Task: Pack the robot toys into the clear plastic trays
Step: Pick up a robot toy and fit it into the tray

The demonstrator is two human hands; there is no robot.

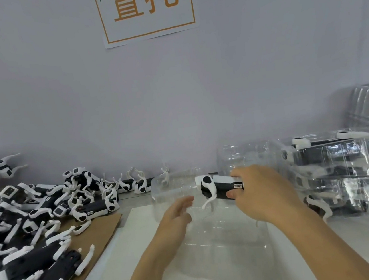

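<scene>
Two forearms enter from the bottom edge. Left hand [176,213], fingers loosely extended, rests against a clear plastic tray [214,240] on the counter [354,247]; tray outline hard to trace. Right hand [259,191] grips a black-and-white robot toy [217,188] above the tray's far end; its rear is hidden by fingers. Left, a heap of robot toys [37,216], partly cropped. Right, stacked filled trays [345,166], contents blurred by glare. Behind, a wall sign [146,7], top cut off.

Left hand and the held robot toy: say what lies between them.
In the head view, only the clear plastic tray spans between the left hand and robot toy gripped by the right hand.
</scene>
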